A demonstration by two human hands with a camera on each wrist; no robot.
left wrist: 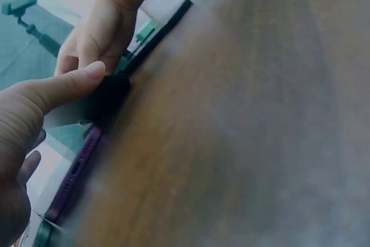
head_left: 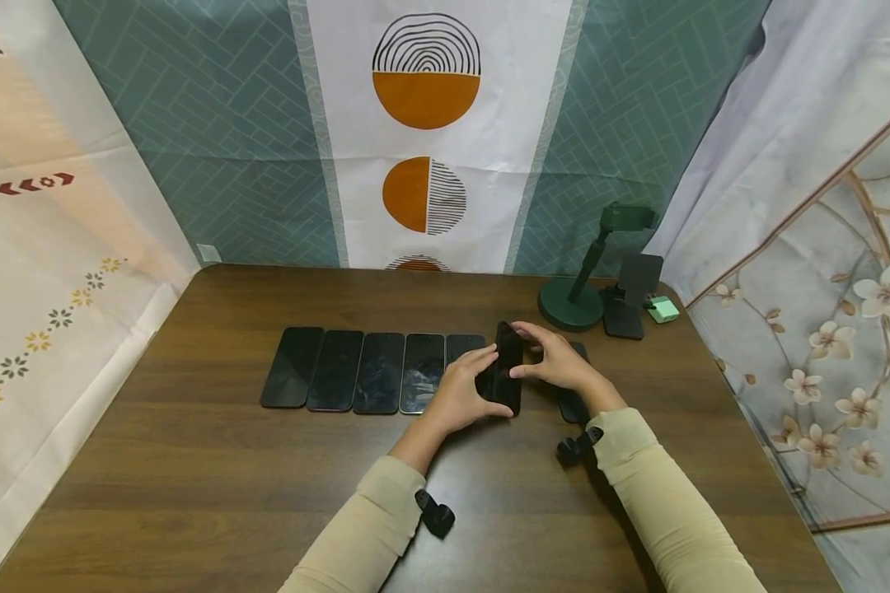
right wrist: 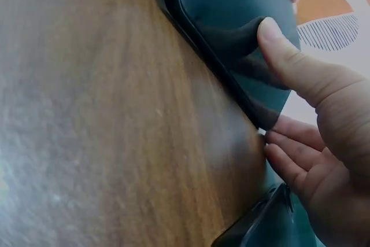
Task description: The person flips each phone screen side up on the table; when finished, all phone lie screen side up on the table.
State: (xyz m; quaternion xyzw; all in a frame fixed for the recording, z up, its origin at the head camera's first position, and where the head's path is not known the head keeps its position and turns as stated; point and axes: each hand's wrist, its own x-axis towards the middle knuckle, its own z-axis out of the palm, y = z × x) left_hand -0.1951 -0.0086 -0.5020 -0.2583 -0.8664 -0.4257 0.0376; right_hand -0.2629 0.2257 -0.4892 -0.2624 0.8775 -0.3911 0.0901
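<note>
Both hands hold one black smartphone [head_left: 508, 375], tilted up on its long edge over the wooden table. My left hand [head_left: 461, 394] grips it from the left, its thumb at the near end and its fingers toward the far end. On the other side my right hand [head_left: 559, 360] pinches it, the thumb [right wrist: 283, 56] pressed on the glossy face and the fingers at the edge. To the left lies a row of several dark phones, among them a silver-edged phone [head_left: 422, 371]. A purple-edged phone [left wrist: 75, 169] lies beside my left hand. Another phone [head_left: 574, 395] is partly hidden under my right wrist.
At the back right stand a green lamp-like stand [head_left: 571, 301] with a round base, a black phone holder [head_left: 630, 301] and a small pale green block [head_left: 663, 309]. Patterned cloths hang behind the table [head_left: 267, 494] and at both sides.
</note>
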